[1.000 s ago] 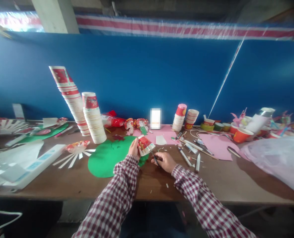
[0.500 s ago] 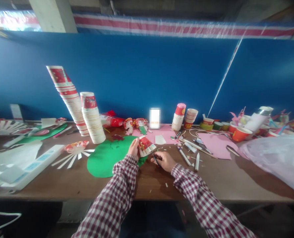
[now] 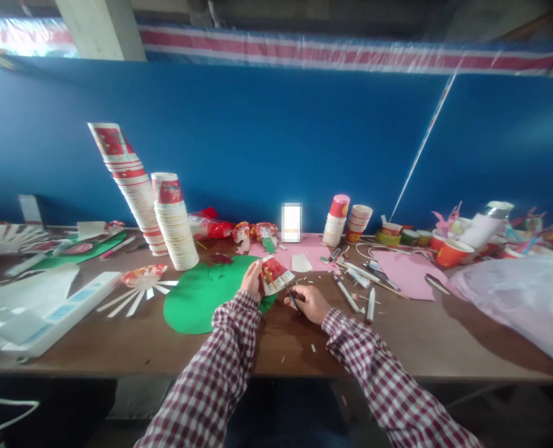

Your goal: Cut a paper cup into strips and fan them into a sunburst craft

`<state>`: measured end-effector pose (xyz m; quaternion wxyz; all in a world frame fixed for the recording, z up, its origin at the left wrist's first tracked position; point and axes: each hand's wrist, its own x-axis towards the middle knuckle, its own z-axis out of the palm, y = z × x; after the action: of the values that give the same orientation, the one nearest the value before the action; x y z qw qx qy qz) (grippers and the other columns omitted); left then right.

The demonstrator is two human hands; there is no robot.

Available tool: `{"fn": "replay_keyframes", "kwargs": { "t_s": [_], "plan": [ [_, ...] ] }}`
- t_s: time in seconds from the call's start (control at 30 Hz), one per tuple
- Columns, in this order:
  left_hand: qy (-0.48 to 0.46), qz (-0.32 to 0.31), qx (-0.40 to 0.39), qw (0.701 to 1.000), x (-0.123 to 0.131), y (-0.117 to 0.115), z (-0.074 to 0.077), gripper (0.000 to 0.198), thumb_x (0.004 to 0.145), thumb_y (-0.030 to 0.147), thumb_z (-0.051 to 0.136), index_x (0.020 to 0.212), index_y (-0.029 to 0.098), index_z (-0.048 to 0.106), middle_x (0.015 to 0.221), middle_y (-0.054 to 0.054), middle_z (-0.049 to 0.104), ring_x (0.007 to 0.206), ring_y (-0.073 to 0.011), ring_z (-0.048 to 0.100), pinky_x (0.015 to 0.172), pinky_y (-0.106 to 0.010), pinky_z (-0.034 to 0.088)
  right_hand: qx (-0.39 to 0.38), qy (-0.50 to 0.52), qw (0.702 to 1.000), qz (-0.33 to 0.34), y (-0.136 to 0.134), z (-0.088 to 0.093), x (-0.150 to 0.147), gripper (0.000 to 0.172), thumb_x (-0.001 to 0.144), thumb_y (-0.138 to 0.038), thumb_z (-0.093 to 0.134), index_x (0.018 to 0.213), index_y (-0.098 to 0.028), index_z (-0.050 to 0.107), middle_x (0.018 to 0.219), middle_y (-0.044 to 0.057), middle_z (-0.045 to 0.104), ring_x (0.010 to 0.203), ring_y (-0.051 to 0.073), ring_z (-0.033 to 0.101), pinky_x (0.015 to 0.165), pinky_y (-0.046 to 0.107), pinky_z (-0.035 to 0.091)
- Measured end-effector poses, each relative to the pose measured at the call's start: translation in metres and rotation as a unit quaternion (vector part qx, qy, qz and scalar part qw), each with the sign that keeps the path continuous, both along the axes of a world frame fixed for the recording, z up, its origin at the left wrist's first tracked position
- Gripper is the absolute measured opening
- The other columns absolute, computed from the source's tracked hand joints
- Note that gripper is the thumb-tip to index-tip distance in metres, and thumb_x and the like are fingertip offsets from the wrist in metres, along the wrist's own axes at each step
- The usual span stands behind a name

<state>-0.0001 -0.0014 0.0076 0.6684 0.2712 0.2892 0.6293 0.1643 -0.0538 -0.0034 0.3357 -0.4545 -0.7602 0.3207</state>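
Note:
My left hand [image 3: 252, 280] grips a red-and-white paper cup [image 3: 275, 274], tilted on its side above the edge of the green paper [image 3: 190, 305]. My right hand [image 3: 310, 301] is closed around a pair of dark scissors [image 3: 294, 301], whose tip reaches the cup's lower right edge. The fingers partly hide the scissors' handles. To the left of the green paper lies a cup cut into spread white strips [image 3: 139, 287]. Small paper scraps [image 3: 312, 348] lie on the brown table [image 3: 286, 361] below my hands.
Two tall stacks of paper cups [image 3: 174, 230] lean at the back left; shorter stacks [image 3: 335, 224] stand behind my right hand. Markers [image 3: 370, 305] and pink paper [image 3: 410, 277] lie to the right, near a translucent plastic bag [image 3: 524, 298]. A long white box [image 3: 71, 314] is at the left.

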Motion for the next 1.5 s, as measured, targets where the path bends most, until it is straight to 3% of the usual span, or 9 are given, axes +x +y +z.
{"fn": "replay_keyframes", "kwargs": {
  "t_s": [0.67,1.03,1.5],
  "plan": [
    [0.023,-0.003,-0.001,1.0,0.0016,-0.0018,-0.0008,0.018,0.072,0.03,0.062,0.077,0.015,0.053,0.065,-0.003,0.065,0.057,-0.0164,0.063,0.064,-0.036,0.052,-0.005,0.009,1.0,-0.006,0.0011,0.0,-0.0004,0.029,0.075,-0.043,0.057,0.082,-0.015,0.062,0.063,0.002,0.061,0.052,0.012,0.051,0.047,0.021,0.036],
    [0.028,0.001,-0.01,1.0,0.002,-0.0014,-0.0009,0.016,0.073,0.029,0.061,0.08,0.016,0.055,0.068,-0.004,0.066,0.062,-0.02,0.064,0.069,-0.042,0.051,0.019,-0.007,1.0,-0.005,0.0012,-0.0009,0.0012,0.029,0.077,-0.044,0.055,0.08,-0.016,0.062,0.055,-0.001,0.054,0.048,0.011,0.046,0.045,0.02,0.032],
    [0.027,-0.001,0.008,1.0,0.0013,0.0012,-0.0055,0.019,0.072,0.03,0.063,0.08,0.016,0.053,0.068,-0.004,0.066,0.062,-0.019,0.064,0.066,-0.039,0.052,-0.007,0.024,1.0,-0.002,0.0023,-0.0021,0.0008,0.029,0.076,-0.043,0.056,0.085,-0.015,0.063,0.064,0.002,0.061,0.052,0.012,0.051,0.046,0.021,0.036]
  ]
}}
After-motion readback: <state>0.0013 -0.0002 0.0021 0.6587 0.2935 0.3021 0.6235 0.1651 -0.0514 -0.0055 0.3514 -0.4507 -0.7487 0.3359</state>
